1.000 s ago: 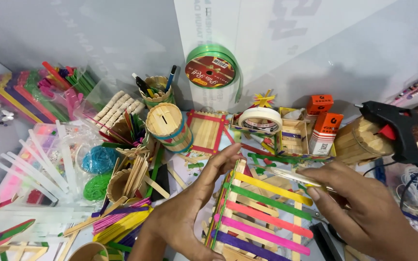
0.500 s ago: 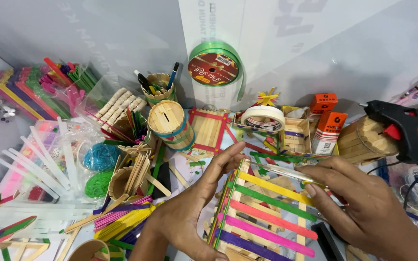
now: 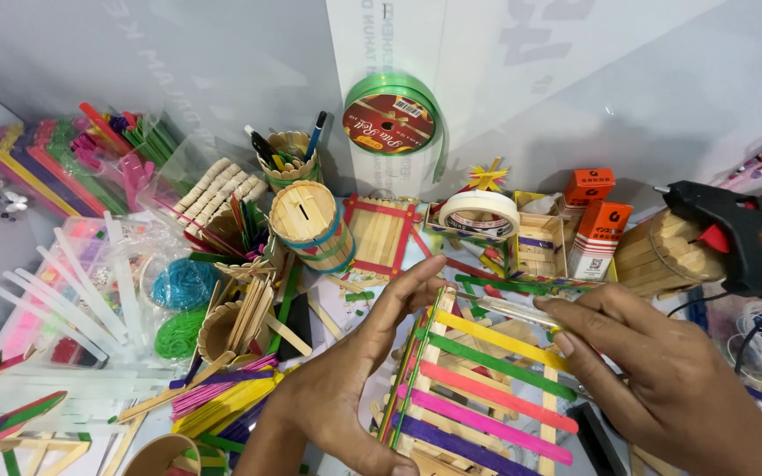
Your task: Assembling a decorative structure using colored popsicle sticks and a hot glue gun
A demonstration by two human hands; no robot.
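Note:
A ladder-like frame of plain wooden sticks lies tilted at the bottom centre, crossed by yellow, green, pink and purple sticks. My left hand cups its left side, fingertips touching the top left corner. My right hand rests on the frame's right side, and pinches a thin clear stick that lies across the frame's upper end.
A black glue gun stands at the right beside a stick-built barrel. Behind the frame are a tape roll, orange boxes, a green ribbon spool, a round stick money box and piles of coloured sticks.
My left hand's fingers have stretched up along the frame's left edge. My right hand has shifted slightly left with the clear stick. The view has drifted a little.

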